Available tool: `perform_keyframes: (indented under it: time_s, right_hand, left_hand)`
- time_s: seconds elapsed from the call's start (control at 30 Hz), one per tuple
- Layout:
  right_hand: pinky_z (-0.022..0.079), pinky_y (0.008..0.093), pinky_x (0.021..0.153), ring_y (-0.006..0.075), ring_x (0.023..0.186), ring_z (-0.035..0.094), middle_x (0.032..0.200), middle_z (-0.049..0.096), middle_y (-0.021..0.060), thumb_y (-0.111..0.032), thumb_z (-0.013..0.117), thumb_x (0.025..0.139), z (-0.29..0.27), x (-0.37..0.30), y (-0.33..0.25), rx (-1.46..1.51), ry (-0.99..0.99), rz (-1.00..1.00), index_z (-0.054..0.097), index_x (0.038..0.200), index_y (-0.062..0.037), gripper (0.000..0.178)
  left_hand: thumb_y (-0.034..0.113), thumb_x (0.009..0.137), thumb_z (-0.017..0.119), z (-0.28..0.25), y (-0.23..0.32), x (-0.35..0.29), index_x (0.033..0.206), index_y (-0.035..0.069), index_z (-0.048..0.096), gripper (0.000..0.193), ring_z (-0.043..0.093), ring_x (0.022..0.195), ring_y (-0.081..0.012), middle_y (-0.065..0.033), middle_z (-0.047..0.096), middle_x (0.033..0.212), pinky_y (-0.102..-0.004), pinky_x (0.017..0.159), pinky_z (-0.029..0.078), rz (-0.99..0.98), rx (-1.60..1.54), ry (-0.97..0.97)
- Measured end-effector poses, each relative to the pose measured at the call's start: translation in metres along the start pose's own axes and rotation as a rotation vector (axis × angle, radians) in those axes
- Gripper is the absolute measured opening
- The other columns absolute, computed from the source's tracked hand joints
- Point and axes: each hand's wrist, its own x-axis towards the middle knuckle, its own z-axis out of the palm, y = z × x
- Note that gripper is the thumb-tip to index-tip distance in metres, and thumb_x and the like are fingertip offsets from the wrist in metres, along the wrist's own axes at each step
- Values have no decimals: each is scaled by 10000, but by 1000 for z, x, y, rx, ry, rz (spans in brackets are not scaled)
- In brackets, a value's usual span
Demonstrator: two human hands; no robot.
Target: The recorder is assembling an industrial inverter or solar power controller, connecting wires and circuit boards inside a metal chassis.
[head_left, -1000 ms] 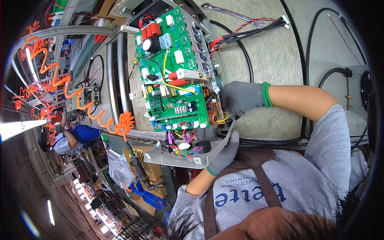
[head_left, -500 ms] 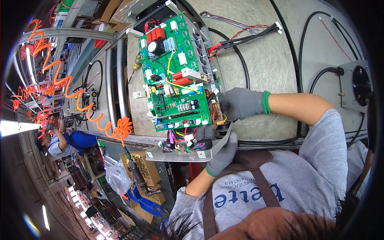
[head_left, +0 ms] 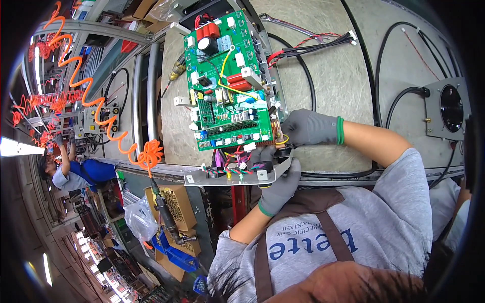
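A green circuit board with red and black capacitors sits on a metal frame on the bench in front of me. At its near end is a bent grey metal panel with bundled coloured wires behind it. My left hand, in a grey glove, grips the panel's right end, with some fingers reaching behind it. My right hand, also gloved, is closed at the board's near right corner, beside a copper coil and a yellow wire. Its fingertips are hidden, so what they hold does not show.
A wrench and black cables lie beyond the board. Left of it is a screwdriver. An orange coiled hose carries a hanging power tool over boxes of screws. A fan panel stands right; a co-worker works far left.
The board and panel have shifted slightly away from me and to the right, my left hand moving with the panel. My right hand stays by the same corner. More of the screwdriver shows.
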Motion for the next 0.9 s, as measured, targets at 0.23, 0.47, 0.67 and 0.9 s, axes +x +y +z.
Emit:
perform_keyframes:
  time_s: [0.23, 0.47, 0.67, 0.9]
  right_hand:
    - [475, 419, 617, 342, 630, 610, 715, 634, 214, -320, 661, 777, 2, -2, -6, -32, 45, 18, 649, 798, 8, 328]
    - [465, 416, 603, 317, 641, 620, 714, 626, 222, -395, 723, 756, 2, -5, -20, 32, 38, 128, 644, 795, 34, 438]
    - [502, 399, 765, 325, 820, 647, 874, 670, 205, -354, 743, 699, -38, -13, -17, -167, 70, 17, 699, 929, -15, 412]
    - [467, 352, 914, 287, 1074, 614, 1148, 634, 191, -235, 607, 885, -206, 79, 102, -478, 853, 22, 535, 1272, -34, 442]
  left_hand:
    - [119, 716, 720, -1, 0, 1, 1130, -12, 519, 479, 460, 1027, -322, -183, 438, 1133, -421, 889, 417, -20, -32, 5]
    - [149, 726, 721, 4, -7, -8, 1177, -24, 527, 520, 489, 1073, -376, -208, 494, 1155, -465, 934, 399, 22, -42, 94]
    - [236, 752, 697, -2, -15, -16, 1057, 96, 642, 340, 549, 1020, -332, -135, 587, 1091, -454, 870, 427, -112, -86, -62]
    - [107, 776, 644, -65, -46, -49, 985, 100, 672, 210, 615, 855, -271, -87, 643, 1002, -373, 744, 507, -53, -216, 234]
